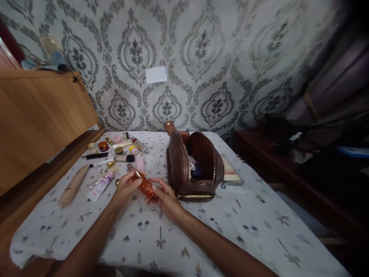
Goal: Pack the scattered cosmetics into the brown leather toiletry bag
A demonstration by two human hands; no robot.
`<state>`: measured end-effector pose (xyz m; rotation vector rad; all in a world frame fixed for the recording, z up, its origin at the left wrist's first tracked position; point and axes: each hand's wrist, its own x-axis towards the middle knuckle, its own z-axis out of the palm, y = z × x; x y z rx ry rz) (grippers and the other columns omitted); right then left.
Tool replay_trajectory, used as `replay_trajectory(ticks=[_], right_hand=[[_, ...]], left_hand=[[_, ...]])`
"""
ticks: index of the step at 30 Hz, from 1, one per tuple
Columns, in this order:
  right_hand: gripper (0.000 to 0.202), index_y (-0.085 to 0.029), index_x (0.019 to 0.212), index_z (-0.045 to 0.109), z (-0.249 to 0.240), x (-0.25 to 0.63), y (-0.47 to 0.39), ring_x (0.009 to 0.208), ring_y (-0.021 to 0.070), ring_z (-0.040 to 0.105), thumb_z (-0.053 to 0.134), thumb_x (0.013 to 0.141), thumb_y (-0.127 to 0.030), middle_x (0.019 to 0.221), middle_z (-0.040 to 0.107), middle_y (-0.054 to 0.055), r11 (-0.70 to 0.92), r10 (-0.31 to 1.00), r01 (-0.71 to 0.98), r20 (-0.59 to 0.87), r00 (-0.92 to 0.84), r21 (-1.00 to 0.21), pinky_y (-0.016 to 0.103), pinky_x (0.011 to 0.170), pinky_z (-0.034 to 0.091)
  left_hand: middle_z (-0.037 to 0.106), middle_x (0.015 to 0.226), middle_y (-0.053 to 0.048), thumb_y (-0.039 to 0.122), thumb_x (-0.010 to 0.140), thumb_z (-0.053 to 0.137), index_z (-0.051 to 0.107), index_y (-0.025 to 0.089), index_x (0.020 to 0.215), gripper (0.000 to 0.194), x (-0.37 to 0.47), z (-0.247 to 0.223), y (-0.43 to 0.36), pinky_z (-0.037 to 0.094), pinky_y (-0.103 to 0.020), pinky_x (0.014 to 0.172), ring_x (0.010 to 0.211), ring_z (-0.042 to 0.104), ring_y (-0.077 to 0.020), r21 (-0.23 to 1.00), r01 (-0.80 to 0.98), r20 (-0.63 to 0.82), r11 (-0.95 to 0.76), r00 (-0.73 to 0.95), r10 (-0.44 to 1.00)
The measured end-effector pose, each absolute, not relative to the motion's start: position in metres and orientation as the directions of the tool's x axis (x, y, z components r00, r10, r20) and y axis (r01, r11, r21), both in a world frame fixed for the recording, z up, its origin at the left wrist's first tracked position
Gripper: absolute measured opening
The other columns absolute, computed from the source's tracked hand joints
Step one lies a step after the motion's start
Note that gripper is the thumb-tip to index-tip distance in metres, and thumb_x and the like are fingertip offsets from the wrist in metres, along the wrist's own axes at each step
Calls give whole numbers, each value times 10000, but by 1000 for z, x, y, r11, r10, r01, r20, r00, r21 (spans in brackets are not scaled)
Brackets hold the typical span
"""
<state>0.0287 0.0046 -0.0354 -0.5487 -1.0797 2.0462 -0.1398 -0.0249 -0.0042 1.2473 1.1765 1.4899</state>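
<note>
Between both hands, above the patterned cloth, is a small orange perfume bottle [145, 186] with a gold-toned neck. My left hand [129, 184] is closed on its upper end, thumb near the neck. The fingers of my right hand [164, 196] grip its lower end. Just right of my hands stands a brown leather bag [179, 165], unzipped and gaping, with a few items inside that are too dark to name. A dark round cap [117, 182] shows beside my left hand. Close by on the left lie a white and purple tube [100, 186] and a pink tube [140, 163].
Several cosmetics spread over the table's left side, among them a beige pouch [73, 186], a black-capped bottle [124, 158] and a red-lidded jar [103, 146]. A wooden panel [43, 115] borders the left; the patterned wall [196, 77] rises behind. Dark furniture [276, 161] stands right.
</note>
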Motion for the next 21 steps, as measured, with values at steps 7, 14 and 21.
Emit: replay_trajectory(ticks=[7,14,21], right_hand=[[567,-211,1073,603,-22,35,4,600,134,664,743,723,-634,828,718,7,-336,748,-351,-21,-663,-874,248,596,485],[469,-214,1139,633,9,57,7,1032,218,651,684,821,-554,1113,699,55,108,722,-187,207,-660,-976,336,859,521],[311,-199,1117,634,48,76,2,988,217,637,664,878,-396,1069,694,52,393,707,-36,327,-627,-919,337,886,482]], left_hand=[[628,798,-26,443,756,767,704,142,927,351,-137,12,-29,445,-224,583,668,552,-140,973,-23,227,-231,-117,967],[595,756,-7,442,751,777,698,132,886,347,-122,36,-29,433,-207,518,590,509,-107,969,-4,245,-247,-90,965],[597,748,-3,415,762,765,690,140,879,308,-101,65,-33,440,-200,546,622,519,-111,964,15,265,-265,-1,964]])
